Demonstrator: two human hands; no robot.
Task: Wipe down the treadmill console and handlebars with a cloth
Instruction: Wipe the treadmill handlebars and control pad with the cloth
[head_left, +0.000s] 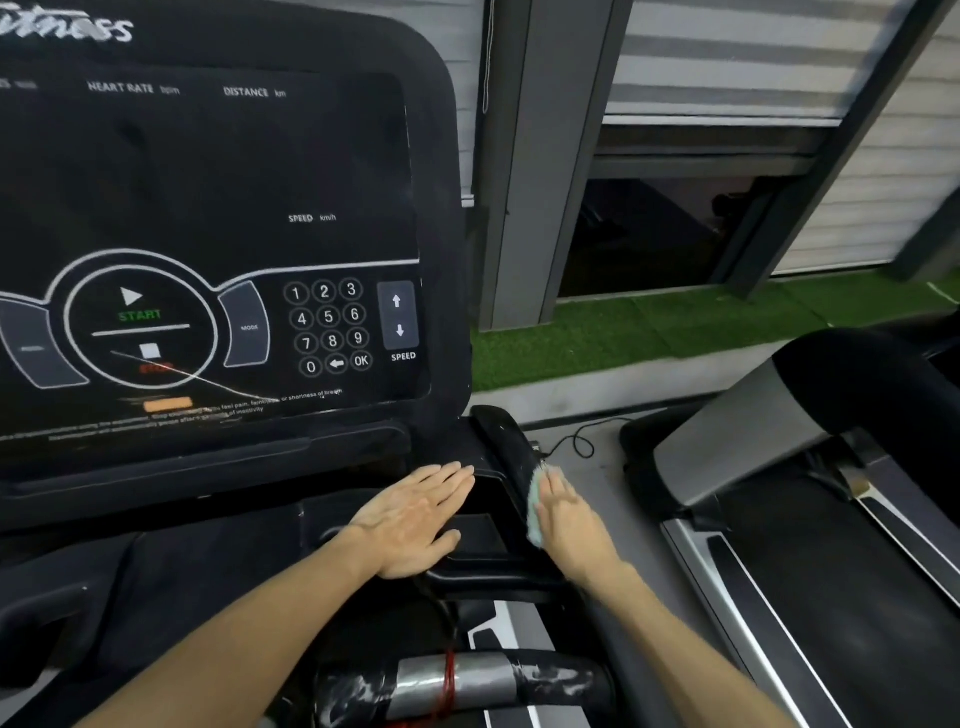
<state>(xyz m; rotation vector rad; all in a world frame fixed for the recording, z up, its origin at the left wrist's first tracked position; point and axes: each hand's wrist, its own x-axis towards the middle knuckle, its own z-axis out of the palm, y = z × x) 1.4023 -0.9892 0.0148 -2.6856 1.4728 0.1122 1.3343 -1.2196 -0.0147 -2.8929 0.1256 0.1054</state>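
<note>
Mint-green cloth (535, 512) lies under my right hand (571, 519), pressed against the right-hand side of the black plastic side handlebar (506, 441) that runs along the lower right edge of the treadmill's black console (208, 182). My right fingers (558, 488) are straight and close together on the cloth, not curled round it. My left hand (415, 519) rests palm down on the shallow black tray (483, 538) at the console's lower right corner, its fingers stretched flat and holding nothing. Above it, round white-ringed number keys (327, 327) and grey speed arrow buttons (398, 315) sit near the console's right edge. A front handlebar wrapped in grey tape and red cord (467, 675) crosses below my forearms. A second grey and black treadmill (753, 431) stands to the right.
</note>
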